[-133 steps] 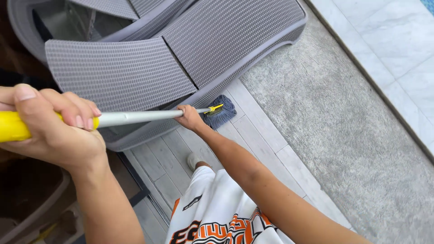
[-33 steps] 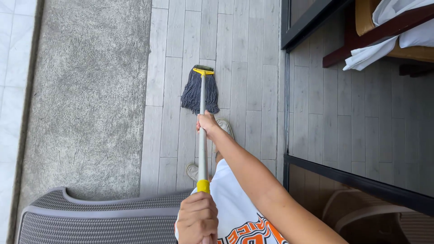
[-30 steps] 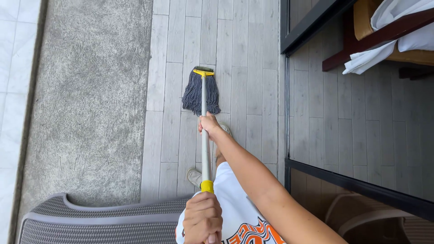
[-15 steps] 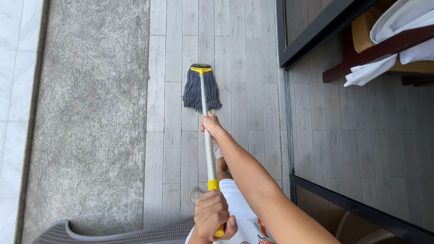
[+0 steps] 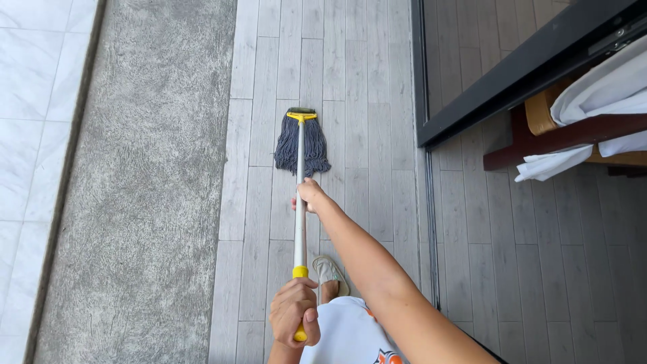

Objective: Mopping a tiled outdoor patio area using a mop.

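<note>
A mop with a blue-grey string head (image 5: pixel 301 145) and a yellow clamp lies flat on the grey plank floor (image 5: pixel 357 81). Its white handle (image 5: pixel 300 236) runs straight back toward me. My right hand (image 5: pixel 309 195) grips the handle midway, with the arm stretched forward. At the near end, my left hand (image 5: pixel 293 313) is closed around the yellow grip, close to my body. My foot in a light shoe (image 5: pixel 330 273) stands just right of the handle.
A rough grey concrete strip (image 5: pixel 135 202) borders the planks on the left, with white marble tiles (image 5: pixel 34 101) beyond it. To the right are a dark sliding-door frame (image 5: pixel 472 101) and floor track (image 5: pixel 431 222). Wooden furniture draped with white cloth (image 5: pixel 593 101) sits at the upper right.
The grey woven chair seen at the bottom edge has dropped out of view as I moved forward along the planks. Both hands keep their hold on the mop.
</note>
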